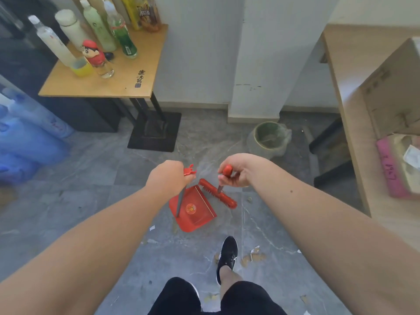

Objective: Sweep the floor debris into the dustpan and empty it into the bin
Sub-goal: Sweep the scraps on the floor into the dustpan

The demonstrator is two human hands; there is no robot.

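Left hand (169,177) fingers wrap the dustpan (193,209) handle, right hand (234,172) fingers wrap the broom (218,193) handle; broom head touches the pan's far edge, debris (253,256) lies nearer the feet, bin (268,135) beyond.

Your dustpan (193,210) is glossy red plastic on a dull grey metal rod, and the brush (218,193) matches it: red plastic head, stiff red bristles. The floor (91,178) under you is grey stone-look tile, smooth with a faint sheen. The table (102,80) has a matt wood-look top (laminate, perhaps). The bin (268,135) wears a thin, crinkled clear plastic liner.
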